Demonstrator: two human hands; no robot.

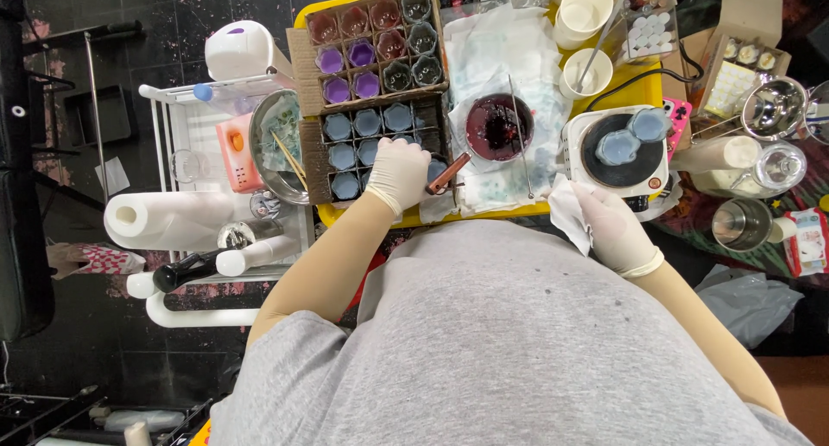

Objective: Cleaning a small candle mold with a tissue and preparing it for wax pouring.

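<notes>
Grey shirt [509, 342] fills the near part of the view, with both gloved arms reaching away from it to a yellow table [363, 215]. At far left a paper roll [160, 220] lies on a white cart [173, 131], beside a metal bowl [272, 144] with a stick in it. Next comes a cardboard tray [367, 83] of small cups: red and purple ones at the far end, dark ones beside them, blue ones [367, 122] nearer. The left hand [397, 171] rests palm down on the near blue cups, fingers spread and loosely curled over their rims, not clamped on any one that I can see. These cups look small, light and likely fragile if glass; filled, they would tip or spill, so each is best pinched by its rim or sides and lifted straight up. Right of the hand sits a pan [498, 126] of dark red liquid on stained paper. Further right a hotplate [617, 148] carries two blue moulds [633, 137]. The right hand [613, 226] is just near of it, fingers closed on a soft white tissue [566, 213].
</notes>
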